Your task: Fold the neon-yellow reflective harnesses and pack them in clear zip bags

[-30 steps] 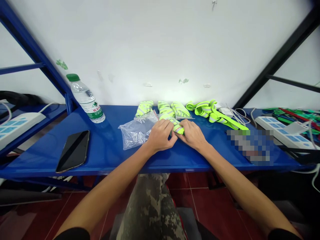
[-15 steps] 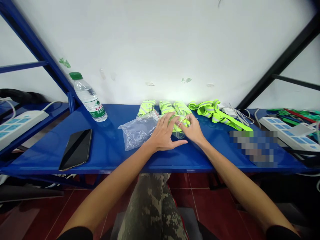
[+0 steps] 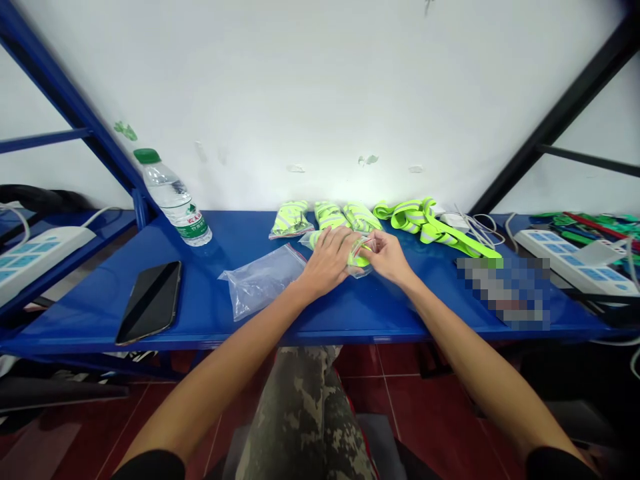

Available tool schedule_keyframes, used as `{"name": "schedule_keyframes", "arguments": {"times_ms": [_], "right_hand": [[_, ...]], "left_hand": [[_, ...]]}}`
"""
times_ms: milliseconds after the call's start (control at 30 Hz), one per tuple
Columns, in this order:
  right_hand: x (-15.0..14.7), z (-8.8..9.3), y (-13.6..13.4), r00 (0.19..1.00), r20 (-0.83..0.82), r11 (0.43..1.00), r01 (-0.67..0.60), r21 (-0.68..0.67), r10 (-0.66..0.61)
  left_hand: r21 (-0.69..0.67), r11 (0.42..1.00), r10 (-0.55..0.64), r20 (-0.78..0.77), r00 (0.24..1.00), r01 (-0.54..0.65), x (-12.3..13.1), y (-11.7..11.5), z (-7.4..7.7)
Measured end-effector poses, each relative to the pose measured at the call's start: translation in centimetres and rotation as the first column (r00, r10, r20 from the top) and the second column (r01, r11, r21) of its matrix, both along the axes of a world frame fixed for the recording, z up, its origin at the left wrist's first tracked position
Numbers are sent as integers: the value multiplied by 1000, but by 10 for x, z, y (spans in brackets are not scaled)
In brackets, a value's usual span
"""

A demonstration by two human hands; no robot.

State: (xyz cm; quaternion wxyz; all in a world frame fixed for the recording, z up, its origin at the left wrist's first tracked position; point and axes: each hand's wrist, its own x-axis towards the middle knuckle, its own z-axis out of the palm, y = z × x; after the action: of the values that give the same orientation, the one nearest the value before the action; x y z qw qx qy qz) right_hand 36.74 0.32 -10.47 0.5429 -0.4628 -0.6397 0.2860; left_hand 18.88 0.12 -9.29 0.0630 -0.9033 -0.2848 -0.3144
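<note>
My left hand (image 3: 331, 261) curves over a clear zip bag (image 3: 361, 268) holding a folded neon-yellow reflective strap, its fingers close together and pressing on the bag. At the bag's right edge, my right hand (image 3: 391, 257) is closed in a pinch on the plastic near the opening. My palm and fingers hide part of the bag. Left of my hands, an unfilled clear zip bag (image 3: 263, 280) lies flat on the blue table (image 3: 300, 327). Behind are packed bags of yellow strap (image 3: 291, 219), (image 3: 363, 217), lined up near the wall.
A loose reflective strap (image 3: 435, 230) lies behind my right hand, next to a white cable (image 3: 487, 230). On the left are a water bottle (image 3: 175, 200) and a black phone (image 3: 150, 300). Power strips (image 3: 580, 263) flank the table. A blurred patch (image 3: 505, 293) covers something at right.
My left hand has closed down over the strap's bag, its thumb no longer stuck out. The unfilled bag has shifted left and nearer, uncovering more of the packed bag behind.
</note>
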Motion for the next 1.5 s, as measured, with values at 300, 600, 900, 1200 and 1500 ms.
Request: {"name": "schedule_keyframes", "arguments": {"times_ms": [300, 600, 900, 1200, 1500], "right_hand": [[15, 22, -8, 988, 39, 987, -149, -61, 151], [10, 17, 5, 996, -41, 994, -77, -78, 74], [19, 60, -4, 944, -289, 982, -179, -52, 157], [5, 55, -5, 966, -49, 964, -249, 90, 254], [-9, 26, 17, 916, 118, 924, -377, -61, 382]], "left_hand": [[-81, 996, 33, 115, 993, -24, -2, 25, 10], [-125, 992, 10, 122, 993, 6, 11, 23, 29], [-188, 981, -22, 180, 983, 56, 0, 22, 95], [-448, 894, 92, 141, 986, -19, -25, 43, 84], [-515, 851, 118, 379, 918, 104, -31, 59, 43]]}}
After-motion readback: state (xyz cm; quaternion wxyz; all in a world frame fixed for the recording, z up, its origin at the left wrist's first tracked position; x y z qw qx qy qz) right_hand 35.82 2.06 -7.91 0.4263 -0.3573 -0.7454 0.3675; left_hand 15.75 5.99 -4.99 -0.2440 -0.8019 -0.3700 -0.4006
